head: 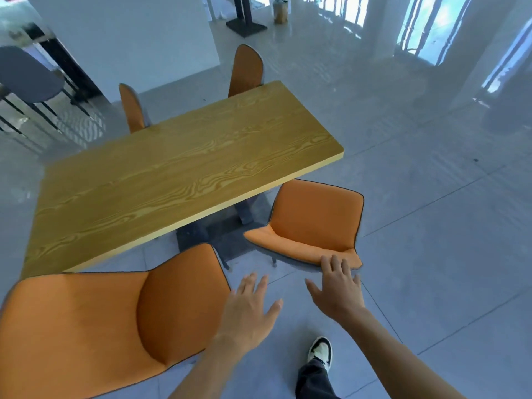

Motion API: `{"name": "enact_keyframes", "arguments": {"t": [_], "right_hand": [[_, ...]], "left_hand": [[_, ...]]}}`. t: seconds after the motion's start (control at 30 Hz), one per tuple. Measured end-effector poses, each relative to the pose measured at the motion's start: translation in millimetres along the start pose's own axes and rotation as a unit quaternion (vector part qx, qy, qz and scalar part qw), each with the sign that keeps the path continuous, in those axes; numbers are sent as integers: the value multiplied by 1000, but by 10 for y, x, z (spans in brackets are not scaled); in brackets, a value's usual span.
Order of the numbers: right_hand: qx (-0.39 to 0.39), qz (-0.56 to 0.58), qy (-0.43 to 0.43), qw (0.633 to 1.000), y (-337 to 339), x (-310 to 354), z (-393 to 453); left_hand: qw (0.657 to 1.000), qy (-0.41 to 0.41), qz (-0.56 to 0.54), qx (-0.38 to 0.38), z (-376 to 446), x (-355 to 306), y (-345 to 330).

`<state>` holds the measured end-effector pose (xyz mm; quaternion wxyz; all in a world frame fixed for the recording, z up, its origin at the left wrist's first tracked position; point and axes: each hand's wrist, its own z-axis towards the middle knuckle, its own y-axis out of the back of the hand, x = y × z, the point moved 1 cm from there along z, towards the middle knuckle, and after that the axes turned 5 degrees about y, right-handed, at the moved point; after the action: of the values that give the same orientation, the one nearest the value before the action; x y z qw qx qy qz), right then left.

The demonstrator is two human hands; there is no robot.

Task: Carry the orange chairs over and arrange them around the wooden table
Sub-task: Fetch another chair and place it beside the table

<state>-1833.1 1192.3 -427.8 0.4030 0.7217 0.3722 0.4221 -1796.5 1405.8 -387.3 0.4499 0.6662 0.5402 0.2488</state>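
Note:
The wooden table (178, 168) stands in the middle of the view. Two orange chairs are tucked at its far side, one at the left (131, 108) and one at the right (247, 71). On the near side, a third orange chair (313, 223) sits by the right end. My right hand (338, 286) rests with spread fingers on top of its backrest. A fourth orange chair (95, 326) fills the lower left, close to the table's near edge. My left hand (249, 303) hovers open just right of that chair, holding nothing.
A grey chair (28, 73) with thin black legs stands at the far left. A white pillar (123, 33) rises behind the table. A black post base (246, 25) and a wooden stump (280, 12) are at the back. My shoe (320, 349) is on the tiled floor.

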Motion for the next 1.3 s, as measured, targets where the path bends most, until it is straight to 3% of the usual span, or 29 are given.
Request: {"name": "enact_keyframes", "arguments": {"t": [0.1,0.33,0.7,1.3], "right_hand": [[-8,22,16,1000,183,108,-398],[-111,19,49,992,859,333,-1315],[-155,-65,96,981,1685,77,-1953],[-167,38,139,975,2030,-367,-1795]], "left_hand": [[999,17,-37,-26,-471,81,0],[993,18,-86,-80,-1249,89,184],[973,19,-147,-180,-1477,-110,478],[983,71,-48,-159,-1815,-786,874]]}}
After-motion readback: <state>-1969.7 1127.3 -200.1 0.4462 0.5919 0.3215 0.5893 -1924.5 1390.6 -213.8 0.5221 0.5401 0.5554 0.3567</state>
